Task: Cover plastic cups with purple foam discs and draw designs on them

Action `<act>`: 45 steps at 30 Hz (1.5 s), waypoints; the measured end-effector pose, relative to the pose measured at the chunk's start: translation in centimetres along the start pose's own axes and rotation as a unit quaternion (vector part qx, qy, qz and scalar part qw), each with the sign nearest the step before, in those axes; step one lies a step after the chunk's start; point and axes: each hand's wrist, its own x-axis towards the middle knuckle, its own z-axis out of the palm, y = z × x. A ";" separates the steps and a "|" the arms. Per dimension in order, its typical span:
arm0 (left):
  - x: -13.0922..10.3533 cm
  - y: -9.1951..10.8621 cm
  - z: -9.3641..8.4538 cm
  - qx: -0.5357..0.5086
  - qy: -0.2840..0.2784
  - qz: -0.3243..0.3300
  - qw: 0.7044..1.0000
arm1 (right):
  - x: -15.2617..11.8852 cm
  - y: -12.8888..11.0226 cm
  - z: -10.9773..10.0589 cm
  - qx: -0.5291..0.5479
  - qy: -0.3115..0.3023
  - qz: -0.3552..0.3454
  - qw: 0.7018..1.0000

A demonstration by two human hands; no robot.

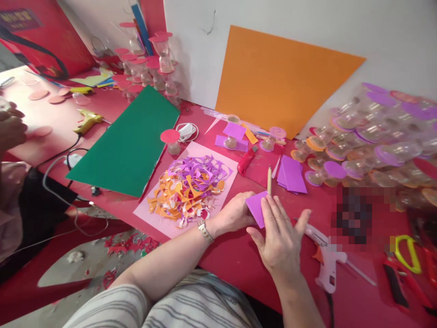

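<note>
A small purple card (255, 208) is between my hands over the red table's front part. My left hand (235, 214), with a watch on the wrist, grips the card from its left side; its fingertips are hidden behind the card. My right hand (278, 230) lies over the card's right edge, its fingers stretched out and thumb and little finger spread. Just beyond my right fingertips a thin wooden stick (269, 181) points away from me. Purple cards (292, 175) lie stacked to the right, and a red cutter (247, 161) lies further back.
Paper scraps (191, 191) pile on a pink sheet (193, 152). A green board (126, 146) lies left, an orange board (283, 82) leans behind. Clear cups (372, 132) stack at right, near a white glue gun (327, 269). Another person's hand (12, 125) shows at far left.
</note>
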 end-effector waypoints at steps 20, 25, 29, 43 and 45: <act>0.1 0.4 -1.4 -0.043 -0.030 -0.013 0.999 | -0.2 0.5 0.2 0.035 -0.002 0.014 0.999; 0.4 0.0 -1.2 -0.024 -0.023 0.023 0.999 | 0.2 1.1 -0.5 0.005 -0.019 0.032 0.999; 0.6 -0.5 -0.8 0.001 -0.029 0.039 0.999 | 0.7 0.4 -0.3 -0.018 -0.045 0.002 0.999; 0.3 1.5 -2.4 -0.037 -0.071 -0.066 0.995 | 0.7 0.3 0.4 0.005 -0.021 -0.003 1.000; 0.2 1.3 -2.2 -0.047 -0.055 -0.041 0.997 | 0.8 0.3 0.2 0.014 -0.007 0.005 1.000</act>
